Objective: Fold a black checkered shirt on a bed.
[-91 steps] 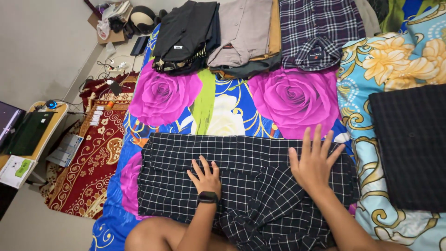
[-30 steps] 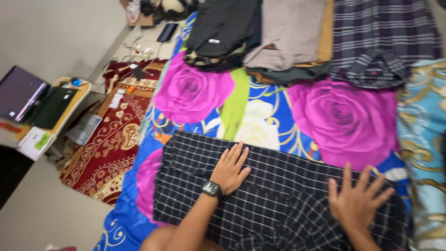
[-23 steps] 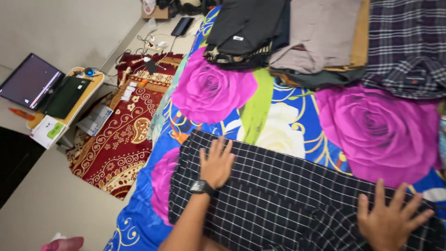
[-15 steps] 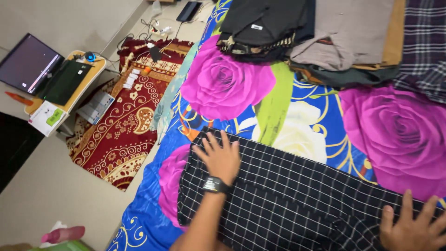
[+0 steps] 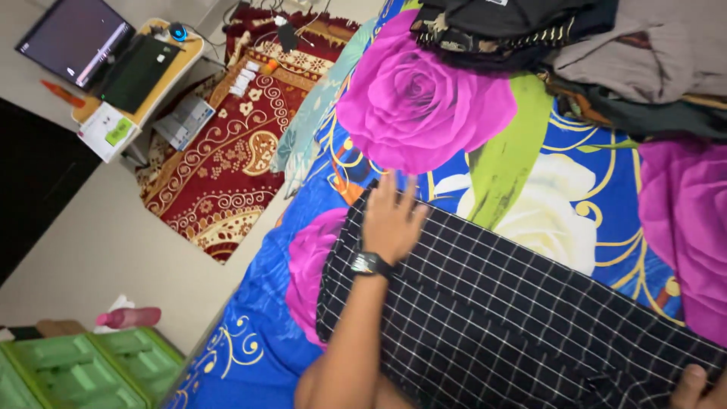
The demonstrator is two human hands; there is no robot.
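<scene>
A black shirt with a white grid check (image 5: 492, 303) lies spread on a bed sheet printed with big magenta roses (image 5: 424, 98). My left hand (image 5: 390, 220), with a dark watch on its wrist, lies flat with fingers apart on the shirt's far left end, near its edge. Only the fingertips of my right hand (image 5: 693, 385) show at the bottom right corner, resting on the same shirt. Neither hand grips the cloth.
Folded clothes, black (image 5: 507, 26) and grey-brown (image 5: 644, 60), are stacked at the bed's far side. Left of the bed lie a red patterned rug (image 5: 227, 144), a low table with a laptop (image 5: 113, 60), and green plastic crates (image 5: 68, 371) beside a pink bottle (image 5: 129, 316).
My left hand slid leftward along the shirt to its end. The view swung left, so my right hand slipped almost out of frame and the crates came into sight.
</scene>
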